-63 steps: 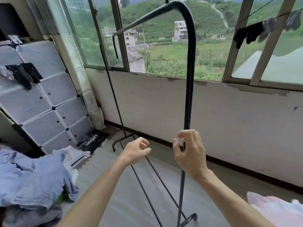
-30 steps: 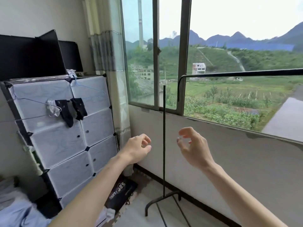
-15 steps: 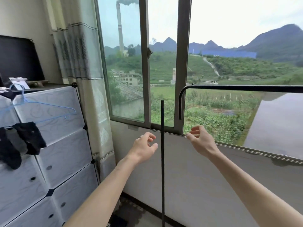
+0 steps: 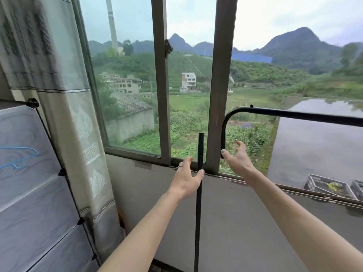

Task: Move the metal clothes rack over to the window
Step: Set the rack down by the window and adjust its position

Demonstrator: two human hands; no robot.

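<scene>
1. The metal clothes rack point(image 4: 198, 193) stands right by the window point(image 4: 222, 75), just in front of the wall under the sill; its upright pole ends open at the top, apart from the curved top bar (which runs off to the right).
2. The left hand point(image 4: 185, 178) is spread open, thumb touching the pole — not wrapped around it.
3. The right hand point(image 4: 238, 160) is open, fingers splayed, just beside the bar's hanging end — contact unclear.
4. A curtain point(image 4: 64, 114) hangs left, beside a white panel cabinet point(image 4: 29, 183).
</scene>
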